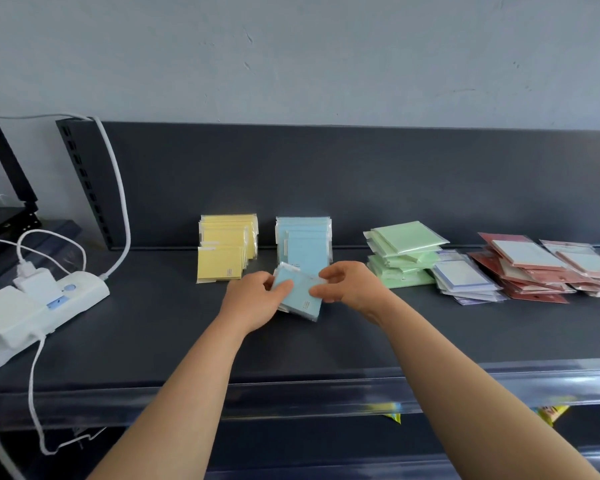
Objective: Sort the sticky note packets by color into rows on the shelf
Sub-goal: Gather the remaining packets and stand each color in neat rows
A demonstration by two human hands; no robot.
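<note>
My left hand [257, 299] grips a small stack of blue sticky note packets [300, 294] by its left edge. My right hand [347, 284] pinches the top right corner of the same stack. Behind it a row of blue packets [305, 240] stands upright against the shelf back. A row of yellow packets [227, 244] stands to its left. Green packets [404, 252] lie in a loose pile to the right.
The dark shelf [153, 323] has a clear plastic front rail. A white power strip [39, 303] with plugs and cables sits at the left end. White-and-purple packets [465, 280] and a pile of red-bordered packets [534, 268] lie at the right.
</note>
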